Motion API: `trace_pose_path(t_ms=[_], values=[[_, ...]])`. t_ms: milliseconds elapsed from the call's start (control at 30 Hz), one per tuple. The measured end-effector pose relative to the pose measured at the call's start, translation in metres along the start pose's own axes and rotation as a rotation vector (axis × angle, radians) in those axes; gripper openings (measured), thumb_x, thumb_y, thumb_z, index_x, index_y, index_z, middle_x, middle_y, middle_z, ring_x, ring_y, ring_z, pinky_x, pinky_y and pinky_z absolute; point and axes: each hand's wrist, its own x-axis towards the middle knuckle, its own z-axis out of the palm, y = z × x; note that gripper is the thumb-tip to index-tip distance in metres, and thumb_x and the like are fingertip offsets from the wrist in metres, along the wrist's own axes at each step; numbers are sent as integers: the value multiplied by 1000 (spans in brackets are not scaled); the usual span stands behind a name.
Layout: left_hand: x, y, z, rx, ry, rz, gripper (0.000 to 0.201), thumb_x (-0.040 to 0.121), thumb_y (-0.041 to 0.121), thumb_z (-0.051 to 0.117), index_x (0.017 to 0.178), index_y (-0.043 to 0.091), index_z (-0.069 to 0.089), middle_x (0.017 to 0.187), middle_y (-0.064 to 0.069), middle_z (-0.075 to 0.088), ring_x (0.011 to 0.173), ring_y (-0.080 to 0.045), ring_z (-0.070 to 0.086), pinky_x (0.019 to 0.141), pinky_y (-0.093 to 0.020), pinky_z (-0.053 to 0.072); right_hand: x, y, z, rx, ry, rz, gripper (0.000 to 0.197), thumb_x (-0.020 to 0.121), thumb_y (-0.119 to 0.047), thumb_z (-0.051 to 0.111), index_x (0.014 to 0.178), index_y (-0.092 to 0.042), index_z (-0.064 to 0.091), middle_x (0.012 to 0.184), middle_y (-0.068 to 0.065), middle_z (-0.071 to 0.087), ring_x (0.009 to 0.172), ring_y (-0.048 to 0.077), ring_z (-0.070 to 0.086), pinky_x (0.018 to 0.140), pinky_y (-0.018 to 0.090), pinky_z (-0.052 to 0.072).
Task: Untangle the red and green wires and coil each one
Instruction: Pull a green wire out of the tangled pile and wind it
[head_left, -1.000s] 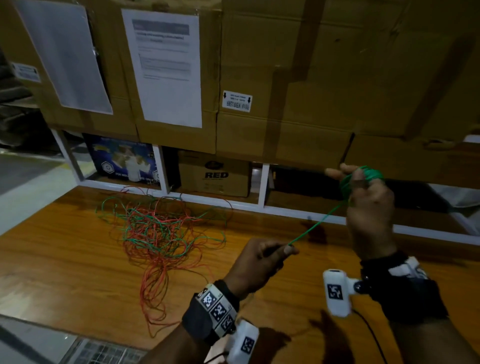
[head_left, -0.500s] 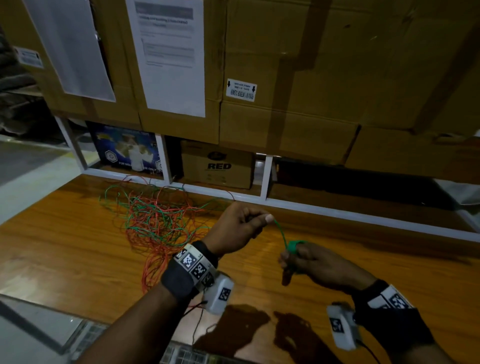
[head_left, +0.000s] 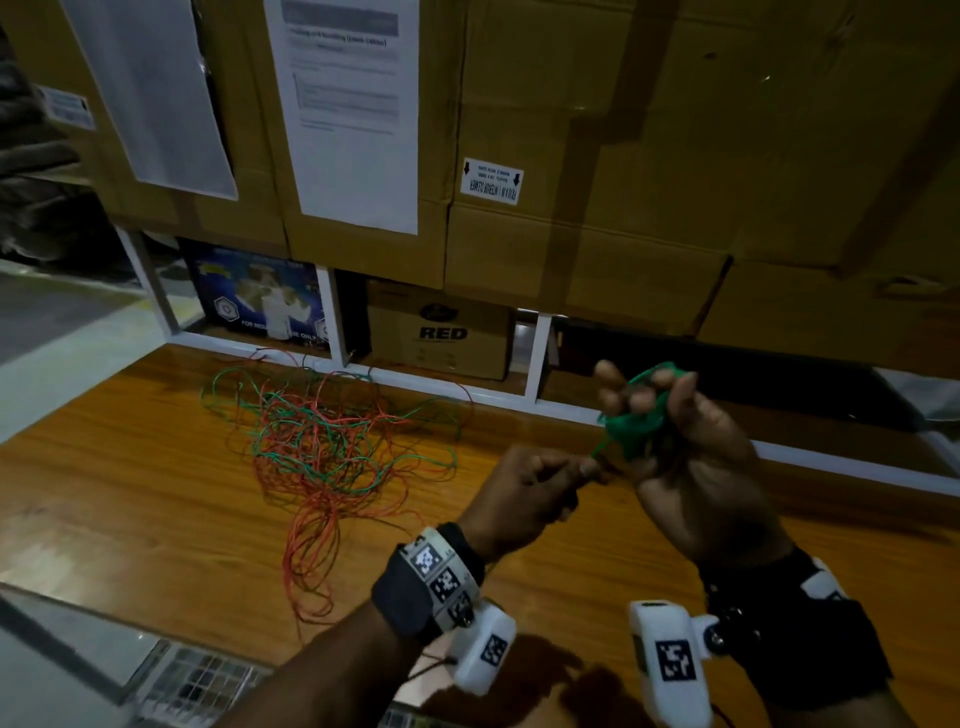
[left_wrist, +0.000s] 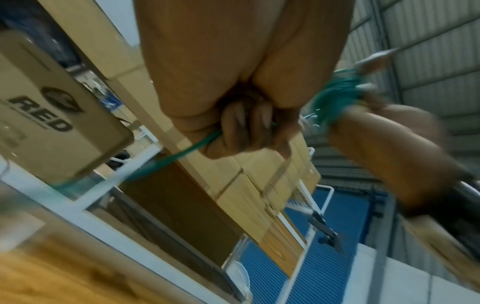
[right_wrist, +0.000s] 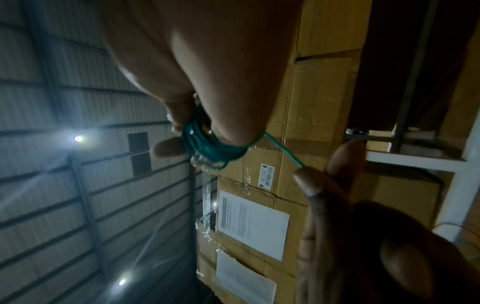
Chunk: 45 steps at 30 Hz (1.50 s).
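Observation:
A tangled heap of red and green wires (head_left: 332, 447) lies on the wooden table (head_left: 130, 499), left of my hands. My right hand (head_left: 691, 441) is raised palm up with a green wire coil (head_left: 636, 421) wound round its fingers; the same coil (right_wrist: 207, 144) shows in the right wrist view. My left hand (head_left: 540, 486) sits just left of it, pinching the green wire (left_wrist: 182, 152) where it leaves the coil. The strand runs from my fist back toward the heap.
Stacked cardboard boxes (head_left: 623, 156) with taped paper sheets (head_left: 353, 104) rise behind the table on a white shelf frame (head_left: 535, 358). A box marked RED (head_left: 441, 332) and a blue box (head_left: 260, 296) stand under it. A tiled floor strip (head_left: 197, 680) edges the table front.
My right hand rose from low over the table to palm up with the coil. My left hand moved right and closer to it, shortening the strand between them.

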Motion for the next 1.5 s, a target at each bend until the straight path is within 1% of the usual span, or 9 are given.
trace_pose_path(t_ms=[100, 200, 367, 600, 767, 967, 1200, 1333, 1500], values=[[-7, -9, 11, 78, 19, 34, 31, 106, 29, 56, 112, 6, 76, 54, 11, 52, 48, -4, 44, 50, -26, 36, 15, -7, -6, 8, 213, -178, 20, 102, -31, 45, 101, -15, 57, 99, 3, 73, 119, 19, 67, 91, 27, 58], [-23, -8, 21, 281, -27, 62, 31, 105, 37, 55, 122, 18, 73, 63, 10, 58, 53, -7, 51, 51, -34, 42, 24, -4, -30, -707, 327, -412, 25, 110, -28, 42, 97, -19, 62, 100, -2, 74, 117, 8, 65, 98, 22, 50], [-23, 7, 6, 539, 81, 147, 25, 104, 34, 58, 114, 22, 77, 69, 10, 67, 54, -6, 53, 49, -26, 39, 6, 16, -69, -1764, -32, -250, 27, 105, -31, 46, 78, -34, 46, 71, -13, 49, 67, 3, 56, 56, 14, 30], [-12, 11, -31, 561, 14, 136, 24, 100, 41, 63, 104, 23, 78, 70, 6, 71, 61, -9, 65, 56, -41, 55, -23, 17, -60, -1324, -388, 275, 38, 103, -42, 39, 86, -25, 69, 90, -17, 67, 90, 4, 65, 82, 21, 48], [5, 11, -38, 285, 39, 131, 16, 95, 24, 72, 97, 10, 80, 69, 4, 71, 57, -14, 61, 53, -31, 47, -29, 24, -49, -944, -375, 417, 49, 94, -58, 61, 102, -11, 67, 98, 10, 75, 118, 21, 66, 105, 47, 48], [-1, 10, -6, -280, 72, 71, 26, 103, 10, 55, 87, 12, 77, 59, -1, 65, 45, -6, 57, 47, -18, 44, -26, 34, -28, -414, -289, 196, 34, 100, -46, 56, 104, -13, 67, 92, 16, 67, 100, 37, 61, 94, 41, 52], [-25, -20, 16, -156, 104, -55, 25, 103, 21, 59, 109, 5, 77, 57, -2, 55, 46, -11, 41, 48, -23, 34, -6, 5, -9, -5, 127, -85, 22, 96, -31, 45, 97, -14, 59, 93, 4, 74, 116, 21, 68, 94, 30, 57], [-34, -25, 13, 31, 21, -80, 28, 104, 27, 59, 111, 7, 77, 55, 10, 57, 49, -5, 47, 54, -23, 39, 14, 0, -33, -333, 331, -286, 20, 107, -31, 41, 105, -19, 56, 108, 3, 75, 123, 17, 64, 105, 35, 51], [-29, -16, -8, 329, 1, -3, 28, 104, 35, 60, 111, 15, 78, 64, 3, 61, 52, -4, 47, 51, -26, 37, 23, 20, -77, -1404, 426, -458, 31, 110, -32, 41, 90, -26, 63, 92, -1, 67, 85, 9, 63, 77, 32, 48]])
